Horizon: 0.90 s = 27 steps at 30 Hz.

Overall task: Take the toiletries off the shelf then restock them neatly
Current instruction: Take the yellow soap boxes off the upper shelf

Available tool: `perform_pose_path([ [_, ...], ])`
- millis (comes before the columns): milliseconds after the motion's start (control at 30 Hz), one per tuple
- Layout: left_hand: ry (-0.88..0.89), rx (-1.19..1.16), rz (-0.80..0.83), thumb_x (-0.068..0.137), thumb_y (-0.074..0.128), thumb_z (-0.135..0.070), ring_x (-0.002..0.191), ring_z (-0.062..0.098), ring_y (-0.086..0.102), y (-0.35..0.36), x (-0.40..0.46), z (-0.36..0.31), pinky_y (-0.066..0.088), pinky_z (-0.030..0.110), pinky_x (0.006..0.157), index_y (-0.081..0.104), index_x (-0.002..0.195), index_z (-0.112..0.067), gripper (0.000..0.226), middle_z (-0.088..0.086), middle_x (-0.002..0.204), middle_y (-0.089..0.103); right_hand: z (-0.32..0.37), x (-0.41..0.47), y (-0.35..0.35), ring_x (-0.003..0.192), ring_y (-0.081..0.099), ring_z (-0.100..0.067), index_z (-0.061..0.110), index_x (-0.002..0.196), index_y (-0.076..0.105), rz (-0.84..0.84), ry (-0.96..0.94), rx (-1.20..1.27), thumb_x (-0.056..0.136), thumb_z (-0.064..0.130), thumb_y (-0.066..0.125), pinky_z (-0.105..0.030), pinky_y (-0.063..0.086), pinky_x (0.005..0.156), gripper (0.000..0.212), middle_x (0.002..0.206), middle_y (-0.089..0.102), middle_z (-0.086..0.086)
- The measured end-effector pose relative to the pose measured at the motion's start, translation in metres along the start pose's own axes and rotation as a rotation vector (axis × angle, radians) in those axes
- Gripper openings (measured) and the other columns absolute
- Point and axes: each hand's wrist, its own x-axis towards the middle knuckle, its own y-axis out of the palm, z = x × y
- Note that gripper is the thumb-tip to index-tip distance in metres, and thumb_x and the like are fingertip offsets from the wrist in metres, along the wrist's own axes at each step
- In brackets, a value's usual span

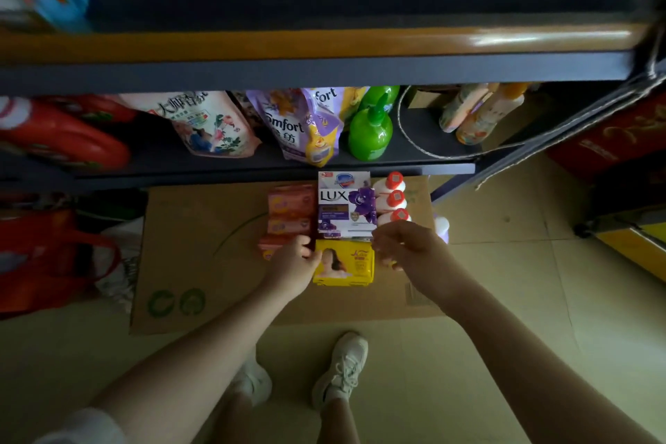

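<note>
1. While LUX soap boxes [346, 207] lie on cardboard [201, 263], a yellow soap pack [344, 263] sits just below them.
2. Left hand [293, 263] pinches that pack's edge.
3. Right hand [409, 245] hovers beside it, fingers loosely curled, holding nothing.
4. Comfort pouches [299, 126] stand on the shelf [252, 164] above.

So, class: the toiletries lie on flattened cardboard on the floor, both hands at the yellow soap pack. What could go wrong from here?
1. The left hand touches only the edge of the yellow soap pack; lifted like that, it may slip.
2. The right hand hovers beside three red-capped bottles; a careless move could knock them out of line.
3. The LUX box butts against the pack, so dragging could shift it.
</note>
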Motion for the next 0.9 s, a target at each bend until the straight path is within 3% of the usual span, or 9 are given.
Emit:
perform_pose_path([
  [167,0.443,0.063,-0.190,0.093,0.052,-0.015,0.090,0.013,0.058,-0.102,-0.022,-0.032,0.049,0.031,0.081,0.054,0.123,-0.011,0.031,0.003,0.109,0.062,0.069,-0.005,0.011,0.076,0.063,-0.011,0.029,0.085,0.064,-0.076,-0.150,0.114,0.090,0.010,0.056,-0.032,0.051,0.077,0.021,0.081,0.068,0.006],
  [267,0.757,0.248,-0.478,0.091,0.047,-0.023,0.100,0.013,0.053,-0.184,-0.032,-0.055,0.042,0.024,0.085,0.057,0.119,-0.007,0.034,0.007,0.112,0.060,0.127,-0.003,0.025,0.071,0.060,-0.001,0.029,0.086,0.063,-0.048,-0.315,0.126,0.091,0.008,0.053,-0.021,0.048,0.070,0.024,0.081,0.068,0.008],
  [333,0.856,0.386,-0.627,0.089,0.044,-0.027,0.111,0.021,0.048,-0.235,-0.032,-0.066,0.038,0.028,0.093,0.056,0.120,-0.004,0.041,0.013,0.120,0.057,0.167,0.003,0.033,0.071,0.061,-0.002,0.028,0.087,0.062,-0.025,-0.415,0.144,0.092,0.007,0.052,-0.016,0.048,0.069,0.024,0.080,0.067,0.009],
  [467,0.772,0.766,-0.704,0.081,0.057,-0.045,0.135,0.033,0.031,-0.311,-0.014,-0.069,0.030,0.045,0.107,0.043,0.135,-0.005,0.068,0.016,0.148,0.032,0.226,0.038,0.049,0.072,0.060,-0.011,0.027,0.087,0.060,-0.195,-0.585,0.026,0.091,0.005,0.051,-0.021,0.048,0.066,0.024,0.083,0.065,-0.002],
  [533,0.675,0.833,-0.688,0.071,0.066,-0.056,0.140,0.030,0.021,-0.334,-0.001,-0.062,0.022,0.047,0.111,0.033,0.142,-0.007,0.093,0.013,0.154,0.020,0.246,0.063,0.059,0.078,0.057,-0.015,0.021,0.091,0.061,-0.324,-0.625,-0.042,0.090,0.003,0.051,-0.017,0.044,0.069,0.020,0.091,0.062,-0.005],
  [633,0.629,0.845,-0.715,0.059,0.066,-0.070,0.140,0.028,0.023,-0.353,0.017,-0.049,0.021,0.044,0.112,0.027,0.144,-0.006,0.114,0.013,0.153,0.022,0.269,0.103,0.070,0.089,0.057,-0.021,0.009,0.102,0.064,-0.400,-0.677,-0.225,0.087,0.003,0.053,-0.021,0.042,0.077,0.019,0.100,0.058,-0.010],
  [700,0.646,0.830,-0.738,0.057,0.064,-0.073,0.137,0.029,0.030,-0.358,0.029,-0.041,0.027,0.043,0.109,0.030,0.143,-0.003,0.116,0.015,0.150,0.030,0.285,0.134,0.075,0.098,0.057,-0.026,0.006,0.106,0.063,-0.385,-0.683,-0.341,0.087,0.005,0.053,-0.024,0.042,0.083,0.021,0.109,0.057,-0.013],
  [800,0.754,0.857,-0.809,0.065,0.048,-0.074,0.123,0.031,0.050,-0.357,0.045,-0.036,0.045,0.043,0.093,0.045,0.133,0.000,0.101,0.018,0.136,0.050,0.305,0.179,0.076,0.108,0.052,-0.027,0.005,0.110,0.059,-0.408,-0.661,-0.493,0.089,0.008,0.051,-0.016,0.034,0.076,0.023,0.116,0.055,-0.014],
  [900,0.893,0.757,-0.918,0.066,0.040,-0.064,0.102,0.037,0.063,-0.356,0.058,-0.031,0.051,0.048,0.080,0.058,0.119,0.004,0.088,0.022,0.115,0.063,0.328,0.219,0.075,0.124,0.040,-0.033,-0.001,0.125,0.051,-0.446,-0.677,-0.683,0.091,0.008,0.048,-0.029,0.034,0.096,0.035,0.133,0.045,-0.020],
])
